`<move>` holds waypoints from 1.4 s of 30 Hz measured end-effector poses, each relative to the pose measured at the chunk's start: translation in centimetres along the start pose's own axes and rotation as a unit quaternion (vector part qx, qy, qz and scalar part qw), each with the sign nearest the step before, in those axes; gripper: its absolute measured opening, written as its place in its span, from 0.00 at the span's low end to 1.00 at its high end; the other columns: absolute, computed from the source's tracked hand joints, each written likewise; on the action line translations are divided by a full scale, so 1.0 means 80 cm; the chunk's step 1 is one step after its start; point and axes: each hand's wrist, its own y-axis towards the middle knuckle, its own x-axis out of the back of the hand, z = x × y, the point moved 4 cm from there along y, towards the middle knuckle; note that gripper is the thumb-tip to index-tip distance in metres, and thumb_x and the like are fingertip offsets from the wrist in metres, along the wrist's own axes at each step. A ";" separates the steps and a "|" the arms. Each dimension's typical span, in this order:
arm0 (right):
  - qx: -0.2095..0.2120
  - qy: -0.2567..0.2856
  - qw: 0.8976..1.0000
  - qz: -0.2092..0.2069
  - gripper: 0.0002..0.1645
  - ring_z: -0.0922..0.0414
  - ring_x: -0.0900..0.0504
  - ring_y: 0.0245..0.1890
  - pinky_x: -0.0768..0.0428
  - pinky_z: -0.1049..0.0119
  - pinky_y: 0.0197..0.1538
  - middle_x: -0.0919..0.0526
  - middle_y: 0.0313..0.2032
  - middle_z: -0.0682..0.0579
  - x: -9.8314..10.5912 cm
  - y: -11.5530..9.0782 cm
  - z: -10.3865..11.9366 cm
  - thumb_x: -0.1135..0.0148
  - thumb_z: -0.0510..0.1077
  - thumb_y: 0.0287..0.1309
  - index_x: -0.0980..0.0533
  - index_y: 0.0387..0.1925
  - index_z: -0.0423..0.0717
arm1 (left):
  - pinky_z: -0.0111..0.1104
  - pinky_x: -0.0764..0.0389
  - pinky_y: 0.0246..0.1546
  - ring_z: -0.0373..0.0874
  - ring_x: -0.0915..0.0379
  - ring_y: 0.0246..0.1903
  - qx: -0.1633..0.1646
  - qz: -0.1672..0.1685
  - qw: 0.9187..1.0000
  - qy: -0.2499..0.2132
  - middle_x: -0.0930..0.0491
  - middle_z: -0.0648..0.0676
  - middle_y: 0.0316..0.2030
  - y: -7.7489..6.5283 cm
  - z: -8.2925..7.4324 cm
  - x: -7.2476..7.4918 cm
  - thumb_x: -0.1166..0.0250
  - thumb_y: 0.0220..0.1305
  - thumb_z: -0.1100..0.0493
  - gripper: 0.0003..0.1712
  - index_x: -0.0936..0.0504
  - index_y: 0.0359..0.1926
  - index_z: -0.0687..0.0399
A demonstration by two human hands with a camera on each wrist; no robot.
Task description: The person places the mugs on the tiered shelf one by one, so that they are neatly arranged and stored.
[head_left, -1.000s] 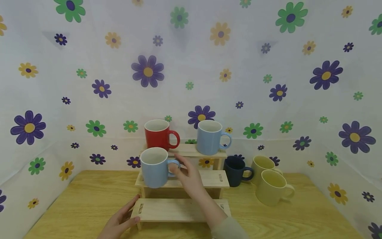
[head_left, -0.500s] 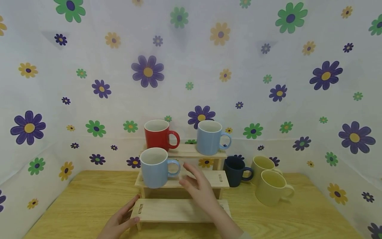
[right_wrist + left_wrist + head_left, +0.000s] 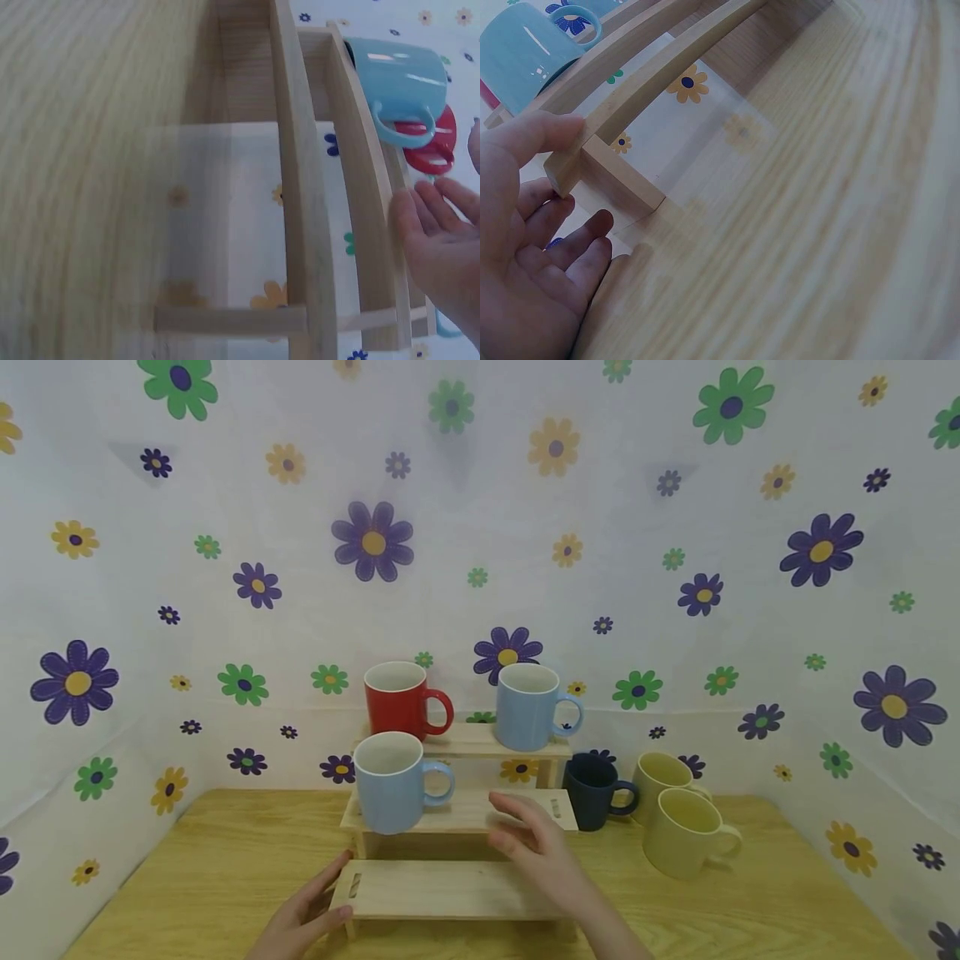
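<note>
The blue mug (image 3: 390, 797) stands upright on the middle step (image 3: 465, 818) of the wooden rack (image 3: 468, 740), left of and apart from the right hand (image 3: 542, 856) (fingers (image 3: 513, 805) loosely extended, holding nothing); the left hand (image 3: 303, 917) grips the lowest step (image 3: 435, 891).

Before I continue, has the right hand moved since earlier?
Yes: against the wooden stand, the right hand has shifted rightward, away from the front blue mug.
</note>
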 end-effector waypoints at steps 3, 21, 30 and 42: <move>-0.016 -0.013 0.999 0.024 0.26 0.42 0.26 0.57 0.23 0.66 0.55 0.26 0.56 0.36 0.010 -0.003 0.002 0.42 0.37 0.64 0.33 0.62 0.33 | 0.51 0.31 0.59 0.66 0.45 0.65 0.000 -0.002 1.000 0.000 0.51 0.61 0.72 -0.001 0.000 -0.002 0.36 0.63 0.48 0.44 0.46 0.74 0.51; -0.089 -0.142 0.984 0.065 0.21 0.56 0.18 0.43 0.19 0.68 0.45 0.18 0.45 0.45 0.121 -0.024 0.016 0.44 0.47 0.67 0.25 0.56 0.39 | 0.50 0.31 0.59 0.65 0.44 0.65 0.020 -0.023 0.999 0.022 0.48 0.59 0.72 -0.003 0.002 -0.001 0.34 0.59 0.42 0.47 0.44 0.74 0.48; -0.096 -0.147 0.984 0.011 0.20 0.60 0.18 0.43 0.20 0.67 0.49 0.17 0.43 0.45 0.175 -0.040 -0.003 0.47 0.43 0.69 0.28 0.57 0.35 | 0.50 0.31 0.59 0.65 0.45 0.66 0.016 -0.023 1.000 0.004 0.48 0.58 0.72 -0.002 0.002 -0.001 0.34 0.59 0.44 0.46 0.44 0.74 0.48; -0.176 -0.203 0.961 -0.062 0.26 0.58 0.19 0.46 0.24 0.72 0.49 0.18 0.47 0.44 0.228 -0.063 -0.013 0.49 0.52 0.70 0.28 0.59 0.38 | 0.51 0.32 0.60 0.64 0.45 0.66 0.011 -0.013 1.000 -0.007 0.50 0.58 0.72 -0.001 0.001 -0.003 0.34 0.60 0.46 0.46 0.46 0.74 0.49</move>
